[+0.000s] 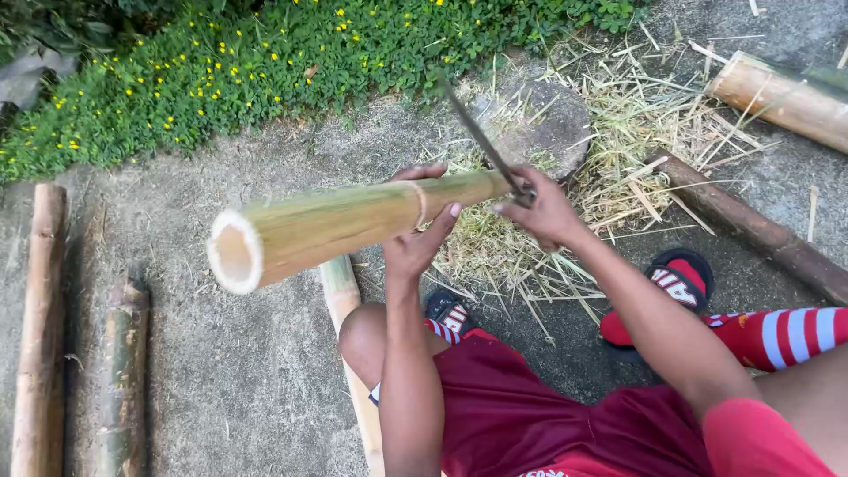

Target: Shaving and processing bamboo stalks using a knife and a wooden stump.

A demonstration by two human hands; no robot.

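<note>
Left hand (415, 238) closes its grip around the bamboo (353, 221); right hand (543, 212) clasps the knife (486, 146) just beyond. Best to hold the bamboo steady, blade angled away from the left fingers.

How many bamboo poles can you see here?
6: one in the left hand, two at left, one under the knee, two at right. More may be hidden.

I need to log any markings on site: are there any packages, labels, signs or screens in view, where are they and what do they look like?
No packages, signs or screens in view.
Black and red sandal strap, lower right on the ground: white block lettering.
Second sandal, under the left forearm: white lettering, partly hidden.
Maroon shorts, bottom centre: a sliver of white print at the frame edge.
</note>
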